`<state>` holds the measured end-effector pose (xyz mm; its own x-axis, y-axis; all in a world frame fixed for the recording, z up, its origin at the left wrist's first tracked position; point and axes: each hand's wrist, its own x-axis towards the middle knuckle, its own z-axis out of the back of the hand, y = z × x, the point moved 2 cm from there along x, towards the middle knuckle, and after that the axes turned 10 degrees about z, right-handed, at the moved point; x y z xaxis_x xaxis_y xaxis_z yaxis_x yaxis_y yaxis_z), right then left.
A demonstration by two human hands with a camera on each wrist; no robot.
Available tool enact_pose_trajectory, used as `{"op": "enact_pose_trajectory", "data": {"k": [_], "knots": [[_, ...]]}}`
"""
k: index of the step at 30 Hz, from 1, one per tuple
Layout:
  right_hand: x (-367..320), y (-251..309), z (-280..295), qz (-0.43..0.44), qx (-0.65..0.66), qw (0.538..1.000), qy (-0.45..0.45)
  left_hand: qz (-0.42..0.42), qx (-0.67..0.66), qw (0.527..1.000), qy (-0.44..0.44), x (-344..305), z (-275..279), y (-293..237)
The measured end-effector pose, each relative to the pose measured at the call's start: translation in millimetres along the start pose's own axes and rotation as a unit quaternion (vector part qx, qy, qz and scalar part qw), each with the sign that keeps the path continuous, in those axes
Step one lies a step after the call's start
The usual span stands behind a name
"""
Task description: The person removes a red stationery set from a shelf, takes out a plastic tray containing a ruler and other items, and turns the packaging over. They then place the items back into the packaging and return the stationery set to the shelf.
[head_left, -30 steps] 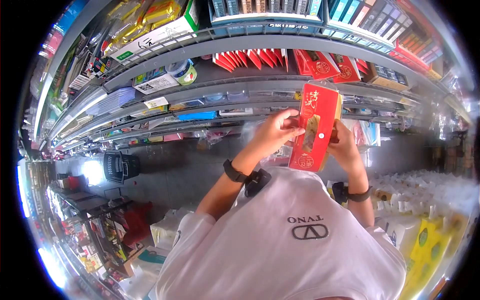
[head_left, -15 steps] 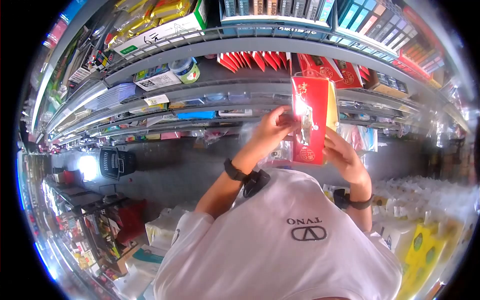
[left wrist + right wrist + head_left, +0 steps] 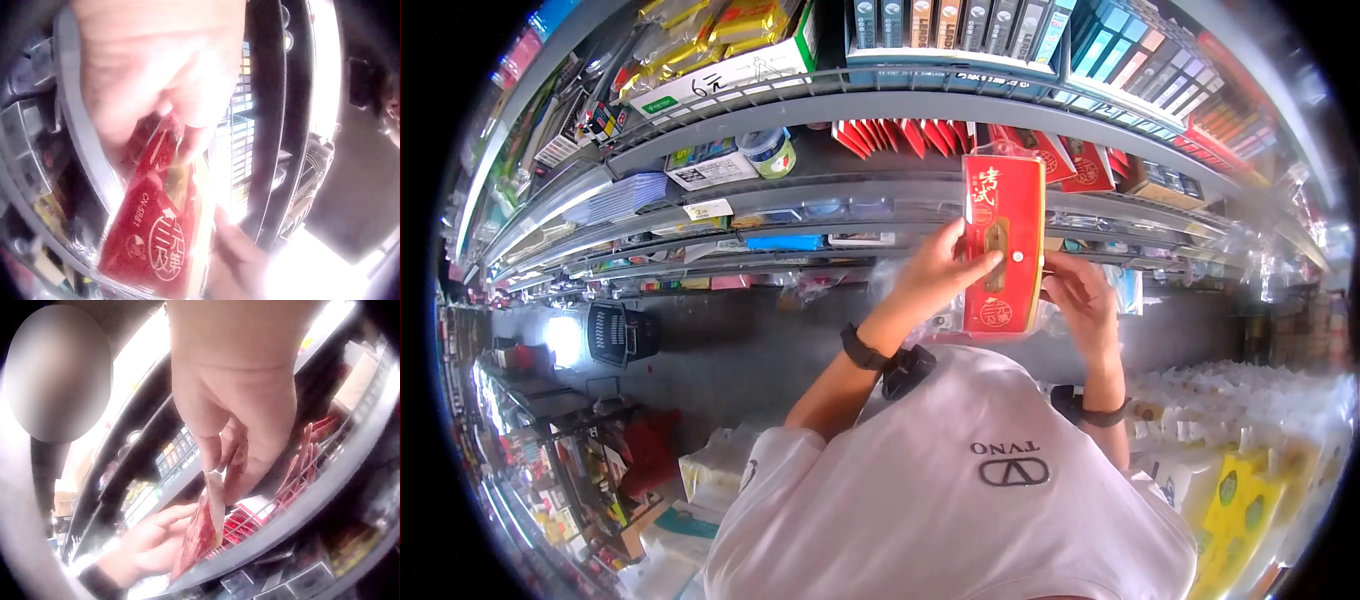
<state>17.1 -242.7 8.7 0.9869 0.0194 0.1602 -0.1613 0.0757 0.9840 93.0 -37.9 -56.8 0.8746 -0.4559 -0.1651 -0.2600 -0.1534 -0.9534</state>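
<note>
Our left hand (image 3: 940,270) is closed round the left long edge of the red packet (image 3: 1002,240), with the fingertips on its printed face. Our right hand (image 3: 1080,295) takes the opposite edge, and the right wrist view shows its fingertips pinching the thin rim. So both hands grasp the packet, and it touches nothing else. We hold it upright in the air at chest height, in front of the wire shelf (image 3: 800,100). A row of similar red packets (image 3: 900,135) stands on the shelf above and behind it.

We judge it a light thing. It looks flat and thin, probably a card backing inside a clear, glossy sleeve, with gold lettering and a small gold piece showing at the middle. That shiny wrap is likely to be slick under dry fingers, so a pinch across the edge should grip better than a flat press on the face. The card looks stiff enough to stay straight when held by the two long sides. It would probably bow or crease if squeezed across the middle. The clear tab at the top looks flimsy, so we would not carry it by that.
</note>
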Motion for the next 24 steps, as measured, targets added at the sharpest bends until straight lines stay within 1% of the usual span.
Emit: {"op": "enact_pose_trajectory", "data": {"k": [2,5,8,10,11,13,17,20,22,24], "knots": [[0.9,1.8,-3.7,0.014,0.01,1.0,-0.008,-0.025,0.023,0.999,-0.009,-3.3,-6.6,-11.3],[0.4,-3.3,-2.2,0.018,0.021,1.0,-0.008,-0.02,-0.032,0.999,-0.002,-8.8,-15.8,-25.4],[-0.3,-0.6,-2.2,0.014,0.021,1.0,-0.016,0.026,-0.021,0.999,0.004,-18.4,-23.2,-39.5],[2.6,2.7,-6.8,0.024,0.017,0.999,-0.034,-0.053,0.053,0.997,-0.002,-14.6,-22.8,-34.3],[3.8,5.6,-7.3,0.023,0.005,1.0,-0.019,-0.093,0.09,0.992,-0.005,-13.7,-22.7,-33.1],[6.2,10.7,-8.6,0.021,-0.018,1.0,0.014,-0.088,0.131,0.987,-0.016,-24.6,-27.4,-51.8],[3.6,-0.2,-6.5,0.013,0.006,1.0,-0.001,-0.092,0.215,0.971,-0.039,-37.0,-33.4,-60.4],[3.7,-2.7,-5.9,0.029,0.033,0.999,-0.009,-0.084,0.204,0.975,-0.015,-41.3,-36.1,-63.1],[3.9,-3.6,-5.9,0.048,0.065,0.997,-0.011,-0.102,0.217,0.971,-0.011,-41.7,-36.7,-63.1],[3.3,-4.3,-6.3,0.064,0.069,0.995,-0.014,-0.119,0.233,0.965,-0.006,-42.7,-37.3,-64.1]]}}
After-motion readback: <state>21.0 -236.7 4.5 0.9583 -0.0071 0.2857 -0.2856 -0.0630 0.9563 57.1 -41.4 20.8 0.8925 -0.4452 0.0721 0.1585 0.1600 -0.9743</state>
